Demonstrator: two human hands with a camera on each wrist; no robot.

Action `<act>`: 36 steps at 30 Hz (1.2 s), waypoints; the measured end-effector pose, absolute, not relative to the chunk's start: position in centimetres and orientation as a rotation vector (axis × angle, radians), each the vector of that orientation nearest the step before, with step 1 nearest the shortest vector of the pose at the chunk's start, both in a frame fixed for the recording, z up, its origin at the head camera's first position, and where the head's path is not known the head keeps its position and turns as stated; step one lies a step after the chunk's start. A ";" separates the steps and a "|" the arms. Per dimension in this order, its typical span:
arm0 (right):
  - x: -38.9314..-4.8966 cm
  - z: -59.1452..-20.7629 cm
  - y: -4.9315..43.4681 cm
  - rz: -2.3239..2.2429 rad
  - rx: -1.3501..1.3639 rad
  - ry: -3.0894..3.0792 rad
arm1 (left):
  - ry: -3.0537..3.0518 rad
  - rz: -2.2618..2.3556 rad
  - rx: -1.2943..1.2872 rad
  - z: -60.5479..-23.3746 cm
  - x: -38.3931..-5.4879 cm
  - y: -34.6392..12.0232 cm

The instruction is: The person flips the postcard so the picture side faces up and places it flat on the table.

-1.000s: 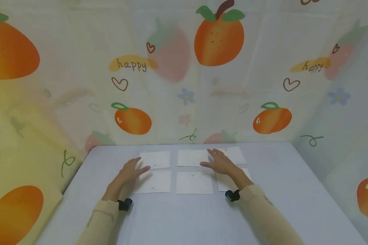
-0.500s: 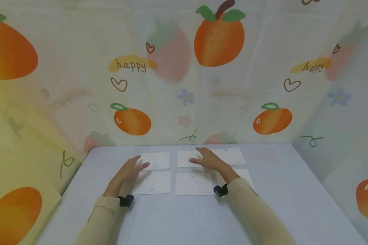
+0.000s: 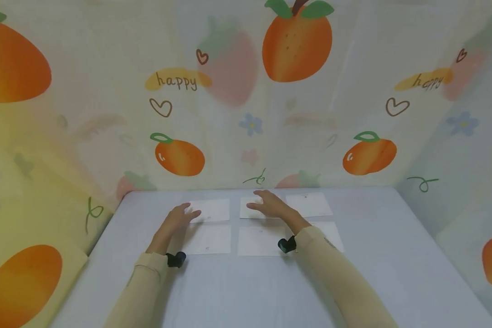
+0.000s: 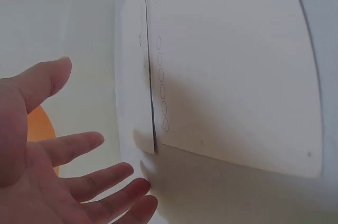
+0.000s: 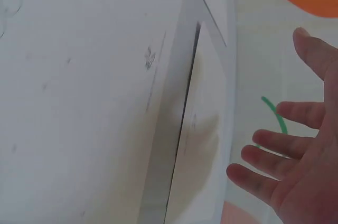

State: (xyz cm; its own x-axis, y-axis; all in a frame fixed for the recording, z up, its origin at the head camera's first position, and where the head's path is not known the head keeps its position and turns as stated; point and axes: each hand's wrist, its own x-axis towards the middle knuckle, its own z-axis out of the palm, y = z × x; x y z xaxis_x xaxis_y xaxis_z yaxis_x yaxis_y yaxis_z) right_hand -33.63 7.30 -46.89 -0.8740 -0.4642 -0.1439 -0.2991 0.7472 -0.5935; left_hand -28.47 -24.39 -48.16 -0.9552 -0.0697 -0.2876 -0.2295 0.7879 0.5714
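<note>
White cards lie flat in two rows on the table. My left hand (image 3: 179, 219) hovers at the left edge of the back left card (image 3: 213, 209), fingers spread and holding nothing. Its palm and relaxed fingers show in the left wrist view, beside a card (image 4: 237, 65) with a column of small printed ovals. Over the back middle card (image 3: 246, 212) is my right hand (image 3: 272, 205), thumb and fingers apart. The right wrist view shows that hand (image 5: 301, 150) with nothing in it, beside a card (image 5: 95, 76) bearing a small printed mark.
The back right card (image 3: 309, 205) lies slightly askew. In front are the front left card (image 3: 211, 239), front middle card (image 3: 258, 241) and front right card (image 3: 331, 232), partly behind my sleeve. A fruit-patterned cloth (image 3: 229, 136) hangs behind the white table (image 3: 229, 291).
My right hand has moved left, from between the back middle and back right cards to over the back middle card. The left hand stays nearly in place. The head view has tilted slightly down.
</note>
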 end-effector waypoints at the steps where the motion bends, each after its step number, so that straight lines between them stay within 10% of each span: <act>1: -33.9 -46.8 7.1 -0.839 -0.600 2.664 | 2.730 0.930 -0.239 -48.0 -28.7 -24.4; 36: -33.9 -47.4 -2.4 -1.266 -0.119 2.369 | 2.758 0.944 -0.453 -48.2 -29.8 -23.8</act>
